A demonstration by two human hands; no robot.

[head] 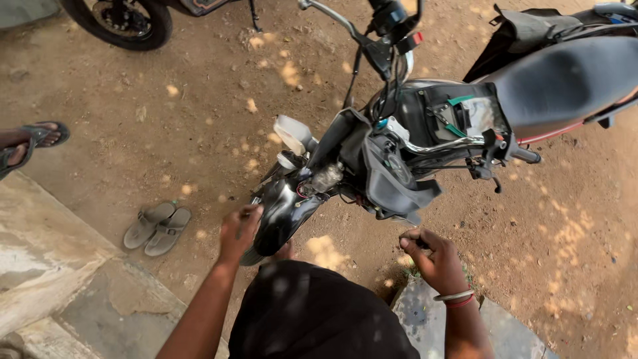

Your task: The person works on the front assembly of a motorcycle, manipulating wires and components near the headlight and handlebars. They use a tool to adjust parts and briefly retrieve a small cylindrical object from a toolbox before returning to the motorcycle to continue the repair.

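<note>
A black motorcycle [425, 119] stands on the dirt with its headlight cowl taken apart; the cowl panel [392, 179] hangs loose and a bare bulb holder [325, 176] and wires show. My left hand [238, 231] has its fingers curled on the left edge of the glossy black front fender [287, 211]. My right hand [432, 260] is closed in a fist just below the hanging cowl, a bangle and a red thread on its wrist. Whether the fist holds something small is not clear. My dark-clothed knee [312, 312] fills the bottom middle.
A pair of grey sandals [157, 229] lies on the dirt to the left. Another person's sandalled feet [30, 143] show at the left edge. A second motorcycle's wheel [123, 23] is at the top left. Concrete slabs [60, 266] border the lower left.
</note>
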